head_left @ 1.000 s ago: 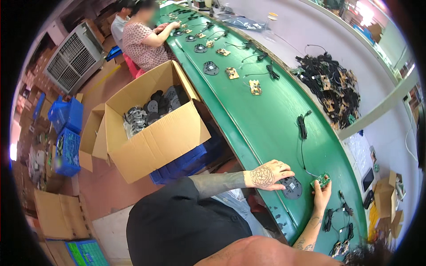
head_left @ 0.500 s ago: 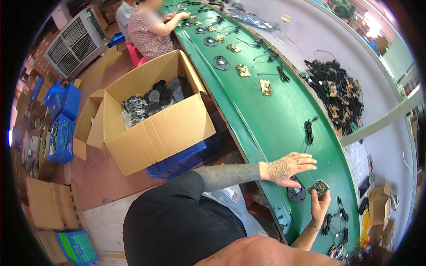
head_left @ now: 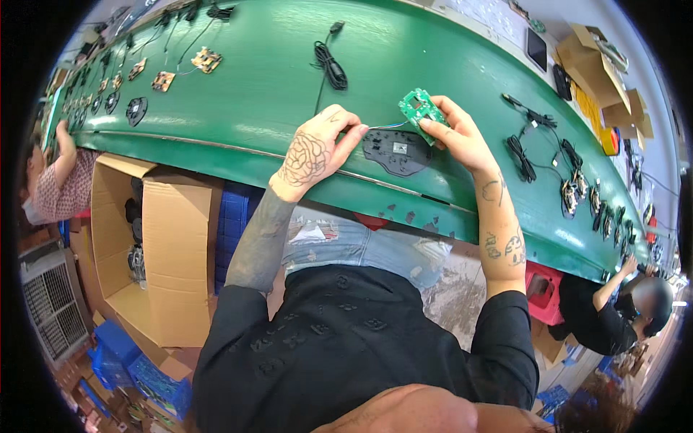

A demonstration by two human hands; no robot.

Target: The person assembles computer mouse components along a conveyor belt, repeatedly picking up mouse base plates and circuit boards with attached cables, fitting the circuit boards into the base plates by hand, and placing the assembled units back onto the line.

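Between the fingers of my right hand (head_left: 455, 133) is a green circuit board (head_left: 419, 108), tilted above the green bench. Thin coloured wires run from the board to my left hand (head_left: 321, 148), whose thumb and forefinger pinch the cable (head_left: 375, 128). Beneath the board and wires lies a black plastic shell (head_left: 397, 153), its inside facing up with a pale square label in it. My left hand is left of the shell, my right hand just past its right side. A coiled black cable (head_left: 330, 66) with a plug rests farther back on the bench.
The green bench (head_left: 260, 94) spans the view. More boards with cables (head_left: 207, 60) and black shells (head_left: 136, 110) line its left part; coiled cables (head_left: 520, 157) lie at right. A large cardboard box (head_left: 180, 260) stands below at left. Co-workers (head_left: 613, 303) sit at both ends.
My view has swung toward the bench right in front of me. My left hand, spread open before, now pinches the wires. The board stays in my right hand, its green face turned up.
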